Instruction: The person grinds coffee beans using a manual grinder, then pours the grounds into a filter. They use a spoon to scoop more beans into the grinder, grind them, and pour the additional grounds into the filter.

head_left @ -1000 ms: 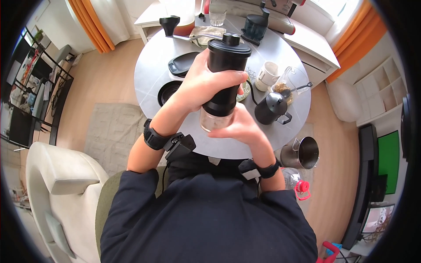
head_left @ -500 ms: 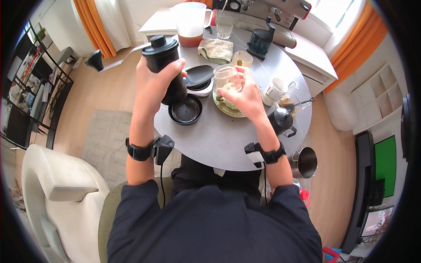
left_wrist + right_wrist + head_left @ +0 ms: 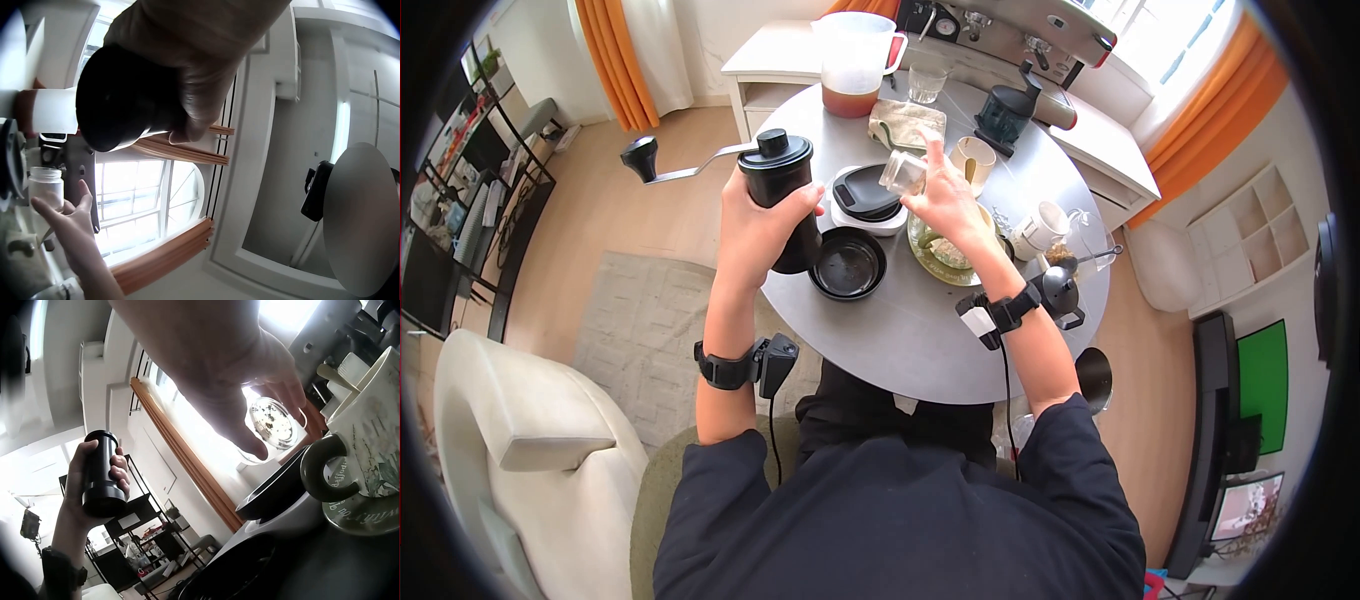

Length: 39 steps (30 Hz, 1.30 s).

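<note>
In the head view my left hand [image 3: 750, 225] grips the body of a black hand coffee grinder [image 3: 798, 245], lid uppermost, with its crank pointing left. Its bottom end shows uncovered in the right wrist view. My right hand [image 3: 955, 210] holds a small clear jar [image 3: 903, 173] tipped on its side, the index finger raised off it. Dark specks show through the jar's round end in the right wrist view. Just left of the jar, a black scoop-shaped tray [image 3: 868, 190] sits on a white scale [image 3: 885, 228]. A round black dish [image 3: 847, 265] stands below the grinder.
Right of the scale are a mug on a green saucer [image 3: 945, 270], a beige cup [image 3: 972, 160], a white cup [image 3: 1040, 228] and a black pot [image 3: 1058, 290]. Behind stand a folded cloth [image 3: 908, 122], a large pitcher [image 3: 855, 60], a glass [image 3: 927, 80] and an espresso machine [image 3: 1000, 35].
Both hands were together on the grinder with the jar at its bottom; they have since parted. The left hand has moved left with the grinder, and the right hand has tilted the jar beside the tray.
</note>
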{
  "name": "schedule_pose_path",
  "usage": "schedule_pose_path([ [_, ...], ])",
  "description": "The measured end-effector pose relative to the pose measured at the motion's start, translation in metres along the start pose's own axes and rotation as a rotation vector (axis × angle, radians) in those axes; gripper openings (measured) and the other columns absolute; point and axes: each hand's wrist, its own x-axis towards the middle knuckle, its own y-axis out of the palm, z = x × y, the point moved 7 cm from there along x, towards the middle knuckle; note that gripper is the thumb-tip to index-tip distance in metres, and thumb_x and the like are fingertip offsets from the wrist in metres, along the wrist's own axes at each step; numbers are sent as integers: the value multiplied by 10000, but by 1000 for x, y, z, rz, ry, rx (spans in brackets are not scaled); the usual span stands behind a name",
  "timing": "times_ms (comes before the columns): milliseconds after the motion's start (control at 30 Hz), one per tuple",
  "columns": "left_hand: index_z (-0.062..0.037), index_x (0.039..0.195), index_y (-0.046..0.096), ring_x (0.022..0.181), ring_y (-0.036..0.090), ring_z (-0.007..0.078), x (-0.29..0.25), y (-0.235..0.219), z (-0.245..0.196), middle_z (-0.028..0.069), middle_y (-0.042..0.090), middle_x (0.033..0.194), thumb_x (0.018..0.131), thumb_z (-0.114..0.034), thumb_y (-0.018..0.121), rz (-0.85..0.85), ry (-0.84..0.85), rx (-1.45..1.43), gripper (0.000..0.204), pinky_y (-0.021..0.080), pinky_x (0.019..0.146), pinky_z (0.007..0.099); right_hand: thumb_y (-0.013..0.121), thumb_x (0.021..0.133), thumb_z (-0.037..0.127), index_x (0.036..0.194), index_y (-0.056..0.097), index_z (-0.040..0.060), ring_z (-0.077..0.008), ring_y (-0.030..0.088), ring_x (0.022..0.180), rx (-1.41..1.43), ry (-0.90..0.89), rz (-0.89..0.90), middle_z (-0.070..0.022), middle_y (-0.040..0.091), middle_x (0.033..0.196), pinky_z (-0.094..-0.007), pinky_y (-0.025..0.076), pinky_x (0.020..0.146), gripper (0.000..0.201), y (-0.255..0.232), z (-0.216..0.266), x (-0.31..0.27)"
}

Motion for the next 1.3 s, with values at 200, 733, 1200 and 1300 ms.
schedule_pose_path([
  [200,29,996,549,686,652,149,3,3,4,92,639,823,753,-82,731,20,4,-6,324,534,634,290,692,713,87,1300,420,85,-372,602,1021,-146,-49,-23,-206,591,1109,-448,491,863,647,0,8,-2],
  [733,36,1007,554,715,661,159,28,81,-17,95,644,846,792,-61,706,29,52,-275,281,535,652,284,717,767,-67,1228,312,36,-218,578,1095,1610,262,-54,-150,527,1206,-346,504,931,621,15,24,-109],
  [1200,32,1032,532,751,658,223,-16,173,8,139,625,850,864,-174,611,92,-15,-288,277,560,684,335,783,706,-45,1199,417,-32,-219,568,1120,1060,-47,-538,-179,479,1283,-339,505,927,614,-46,-8,-162],
  [1300,11,1151,457,750,649,237,-22,190,-3,139,603,877,853,-173,611,228,-5,-309,382,557,674,349,701,826,88,1265,419,-31,-233,599,1073,1486,55,-318,-197,507,1260,-353,524,895,536,-46,-18,-165],
])
